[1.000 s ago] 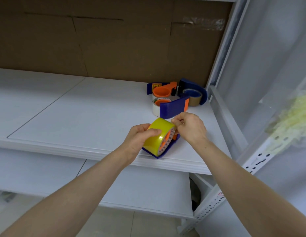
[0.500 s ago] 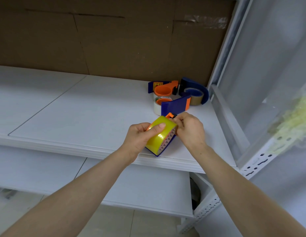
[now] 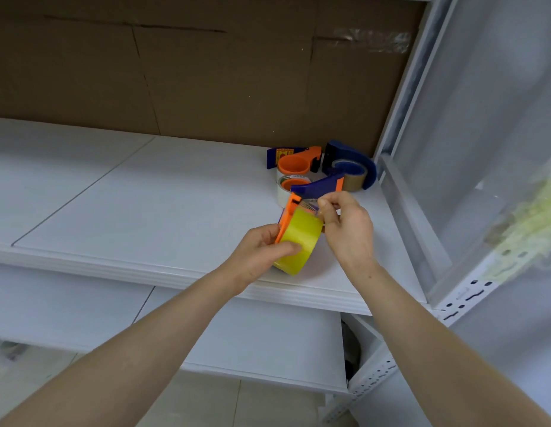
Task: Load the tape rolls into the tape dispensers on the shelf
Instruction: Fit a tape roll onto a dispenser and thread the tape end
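Observation:
A yellow tape roll sits in a blue and orange dispenser, held above the front edge of the white shelf. My left hand grips the roll and dispenser from the left, thumb across the roll. My right hand pinches the loose clear tape end just right of the roll's top. Behind them lie more dispensers: one with an orange hub, one blue with a brown roll, and a blue handle over a white roll.
A brown cardboard backing closes the rear of the shelf. A white metal upright and side rail stand to the right. A lower white shelf lies beneath. Pale yellow fuzzy material hangs at the far right.
Both hands have lifted and tilted the dispenser with the yellow roll, so its orange side now shows. My right hand has pulled the tape end up and to the right.

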### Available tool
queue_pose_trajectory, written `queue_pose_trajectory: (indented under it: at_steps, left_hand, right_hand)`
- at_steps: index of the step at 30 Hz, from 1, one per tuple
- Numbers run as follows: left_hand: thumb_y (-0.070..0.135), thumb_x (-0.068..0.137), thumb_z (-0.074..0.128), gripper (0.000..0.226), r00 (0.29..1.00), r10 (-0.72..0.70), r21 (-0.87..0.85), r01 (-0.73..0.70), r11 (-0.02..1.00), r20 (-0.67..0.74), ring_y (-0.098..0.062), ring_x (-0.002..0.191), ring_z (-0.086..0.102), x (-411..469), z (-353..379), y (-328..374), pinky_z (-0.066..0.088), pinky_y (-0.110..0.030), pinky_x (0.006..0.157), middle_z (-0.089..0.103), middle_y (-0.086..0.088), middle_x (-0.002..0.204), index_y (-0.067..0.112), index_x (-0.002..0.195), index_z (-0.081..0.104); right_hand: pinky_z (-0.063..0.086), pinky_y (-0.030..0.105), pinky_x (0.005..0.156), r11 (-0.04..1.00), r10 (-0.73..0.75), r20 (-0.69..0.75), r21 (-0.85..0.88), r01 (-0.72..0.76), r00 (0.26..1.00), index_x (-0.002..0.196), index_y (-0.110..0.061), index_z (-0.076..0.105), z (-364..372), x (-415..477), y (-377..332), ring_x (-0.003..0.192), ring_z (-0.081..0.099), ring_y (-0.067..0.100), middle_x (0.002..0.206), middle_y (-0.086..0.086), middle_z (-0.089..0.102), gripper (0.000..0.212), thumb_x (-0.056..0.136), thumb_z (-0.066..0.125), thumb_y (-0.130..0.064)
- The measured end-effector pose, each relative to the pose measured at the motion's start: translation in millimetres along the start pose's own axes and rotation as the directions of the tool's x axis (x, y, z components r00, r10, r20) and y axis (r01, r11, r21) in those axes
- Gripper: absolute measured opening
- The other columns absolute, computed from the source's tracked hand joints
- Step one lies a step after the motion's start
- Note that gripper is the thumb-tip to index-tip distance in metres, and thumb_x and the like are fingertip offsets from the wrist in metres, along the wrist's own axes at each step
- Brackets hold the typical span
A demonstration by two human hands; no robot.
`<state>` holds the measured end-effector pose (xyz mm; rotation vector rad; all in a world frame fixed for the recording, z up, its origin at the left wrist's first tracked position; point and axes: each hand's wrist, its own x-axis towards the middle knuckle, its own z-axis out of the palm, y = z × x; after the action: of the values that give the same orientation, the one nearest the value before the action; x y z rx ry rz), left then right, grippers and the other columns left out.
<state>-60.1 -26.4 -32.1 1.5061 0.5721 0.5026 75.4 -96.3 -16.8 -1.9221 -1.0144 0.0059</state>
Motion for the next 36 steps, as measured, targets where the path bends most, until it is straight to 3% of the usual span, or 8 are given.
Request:
queue_pose_trajectory:
  at_steps: [9, 12, 17, 23, 26, 29, 33, 36]
  left_hand:
    - [0.008, 0.067, 0.081, 0.048, 0.998, 0.017, 0.111, -0.024, 0.993, 0.063, -0.01, 0.088, 0.061, -2, 2, 5, 0.053, -0.026, 0.079, 0.064, 0.005, 0.097, 0.029, 0.102, 0.056]
    - [0.004, 0.064, 0.083, 0.058, 0.996, 0.05, 0.167, -0.062, 0.984, 0.076, -0.006, 0.088, 0.059, -2, 4, 4, 0.052, -0.02, 0.075, 0.061, 0.009, 0.098, 0.03, 0.106, 0.052]
    - [0.007, 0.069, 0.081, 0.041, 0.992, 0.093, 0.179, -0.106, 0.978, 0.081, -0.007, 0.071, 0.059, -6, 5, -3, 0.054, -0.029, 0.066, 0.059, 0.008, 0.079, 0.03, 0.092, 0.056]
    - [0.009, 0.07, 0.08, 0.028, 0.982, 0.146, 0.215, -0.169, 0.962, 0.118, 0.005, 0.06, 0.053, -9, 1, -8, 0.042, -0.011, 0.06, 0.059, 0.016, 0.066, 0.023, 0.081, 0.058]
    - [0.009, 0.071, 0.08, 0.029, 0.979, 0.15, 0.23, -0.18, 0.956, 0.142, 0.006, 0.059, 0.052, -9, 2, -9, 0.041, -0.01, 0.06, 0.058, 0.019, 0.062, 0.025, 0.079, 0.057]
    - [0.012, 0.071, 0.08, 0.031, 0.975, 0.151, 0.262, -0.191, 0.946, 0.163, 0.003, 0.064, 0.055, -9, 1, -9, 0.044, -0.013, 0.063, 0.058, 0.012, 0.073, 0.027, 0.085, 0.056]
    - [0.015, 0.067, 0.084, 0.042, 0.976, 0.139, 0.399, -0.197, 0.896, 0.169, -0.013, 0.082, 0.063, -8, -2, -9, 0.053, -0.026, 0.073, 0.064, 0.001, 0.091, 0.028, 0.094, 0.055]
    - [0.017, 0.067, 0.083, 0.033, 0.976, 0.16, 0.399, -0.206, 0.893, 0.147, -0.01, 0.077, 0.061, -8, -4, -12, 0.051, -0.026, 0.072, 0.064, 0.004, 0.084, 0.024, 0.089, 0.059]
  right_hand:
    - [0.055, 0.044, 0.079, 1.0, -0.019, 0.056, -0.001, 0.02, 0.998, 0.101, -0.015, 0.06, -4, 2, -10, 0.09, 0.063, 0.021, 0.09, -0.005, 0.059, 0.015, 0.094, 0.052, -0.026]
    - [0.05, 0.032, 0.074, 0.994, -0.017, 0.022, -0.108, 0.019, 1.0, 0.103, -0.016, 0.061, -2, 5, -10, 0.091, 0.061, 0.02, 0.098, 0.0, 0.065, 0.019, 0.095, 0.05, -0.029]
    - [0.053, 0.039, 0.078, 0.999, 0.023, 0.048, -0.031, -0.022, 0.999, 0.1, -0.017, 0.06, 0, 4, -4, 0.091, 0.061, 0.019, 0.096, 0.0, 0.066, 0.015, 0.094, 0.051, -0.028]
    - [0.052, 0.033, 0.081, 0.982, 0.007, 0.246, 0.18, -0.053, 0.969, 0.076, -0.028, 0.055, -16, 7, 1, 0.093, 0.061, 0.017, 0.096, 0.0, 0.061, 0.016, 0.081, 0.07, -0.024]
    - [0.048, 0.026, 0.081, 0.99, -0.1, 0.223, 0.118, 0.075, 0.97, 0.072, -0.032, 0.049, -19, 4, 1, 0.098, 0.058, 0.017, 0.102, -0.002, 0.058, 0.026, 0.085, 0.066, -0.018]
    - [0.053, 0.031, 0.081, 0.961, -0.077, 0.191, 0.277, 0.021, 0.979, 0.075, -0.03, 0.049, -12, -3, 5, 0.094, 0.062, 0.02, 0.096, 0.003, 0.066, 0.024, 0.086, 0.064, -0.015]
    - [0.049, 0.013, 0.068, 0.941, -0.017, 0.076, 0.338, -0.01, 0.997, 0.078, -0.026, 0.05, -4, -9, 5, 0.087, 0.059, 0.013, 0.089, -0.003, 0.063, 0.019, 0.086, 0.065, -0.016]
    - [0.05, 0.021, 0.071, 0.918, 0.042, 0.018, 0.394, -0.045, 0.999, 0.077, -0.023, 0.052, 2, -12, 7, 0.084, 0.06, 0.016, 0.083, 0.0, 0.063, 0.018, 0.085, 0.066, -0.014]
